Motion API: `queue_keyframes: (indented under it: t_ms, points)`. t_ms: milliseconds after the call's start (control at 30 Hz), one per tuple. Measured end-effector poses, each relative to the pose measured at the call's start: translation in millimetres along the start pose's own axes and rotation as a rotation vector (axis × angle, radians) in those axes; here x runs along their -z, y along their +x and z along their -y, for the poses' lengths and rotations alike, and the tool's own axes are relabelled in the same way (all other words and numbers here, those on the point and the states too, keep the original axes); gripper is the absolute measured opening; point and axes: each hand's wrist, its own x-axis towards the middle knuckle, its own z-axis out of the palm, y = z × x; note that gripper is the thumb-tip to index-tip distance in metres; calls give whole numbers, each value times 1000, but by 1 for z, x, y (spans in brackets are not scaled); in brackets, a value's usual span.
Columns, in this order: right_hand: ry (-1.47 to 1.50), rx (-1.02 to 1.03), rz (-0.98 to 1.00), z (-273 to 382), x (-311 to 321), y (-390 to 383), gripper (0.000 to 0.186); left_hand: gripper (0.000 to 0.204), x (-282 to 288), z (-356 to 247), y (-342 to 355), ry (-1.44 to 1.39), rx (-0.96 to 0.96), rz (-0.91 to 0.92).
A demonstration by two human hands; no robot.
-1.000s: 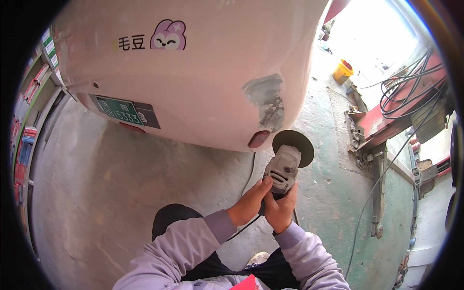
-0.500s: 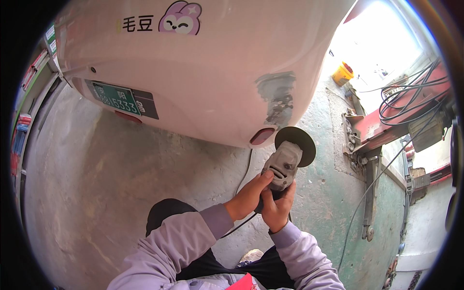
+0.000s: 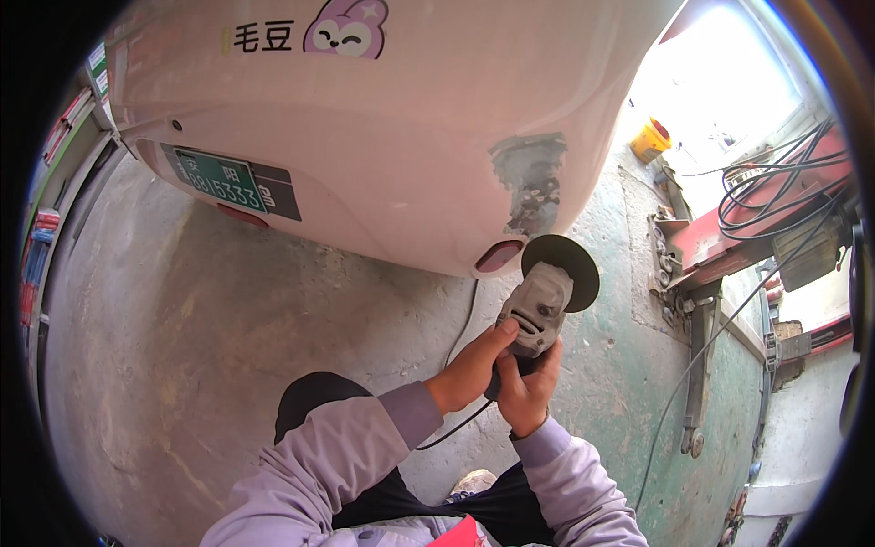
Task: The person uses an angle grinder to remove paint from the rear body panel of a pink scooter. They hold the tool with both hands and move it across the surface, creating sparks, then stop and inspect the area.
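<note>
head view: left hand (image 3: 468, 369), right hand (image 3: 526, 398) wrapped round grinder (image 3: 541, 303), fingers (image 3: 550, 359) partly hidden; vehicle (image 3: 365, 164) cut off above.

The left hand (image 3: 469, 369) and right hand (image 3: 529, 394) grip a grinder (image 3: 540, 305), its disc (image 3: 580, 263) beside the reflector (image 3: 499, 257) on a pale car (image 3: 392, 182); whether disc and reflector touch is hard to tell. Above is a grey patch (image 3: 531, 173).

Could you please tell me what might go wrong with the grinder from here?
The disc of the grinder appears close to the red oval lens, so a slip by the left hand or right hand might scratch it. The black cord runs close by the left sleeve and could snag.
</note>
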Motion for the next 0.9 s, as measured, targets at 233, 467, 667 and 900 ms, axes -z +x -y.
queue_keyframes:
  t_ms: [233,467,667,900]
  points:
    - [-17,8,0,-2,1,1,66,56,-5,-1,-1,-58,-3,-60]
    - [-20,1,6,-2,3,1,65,59,7,6,3,-9,37,-20]
    - [-50,14,0,-4,4,1,66,59,9,11,5,-19,22,-13]
    - [-66,16,-1,-3,4,0,67,59,8,10,5,-19,12,-8]
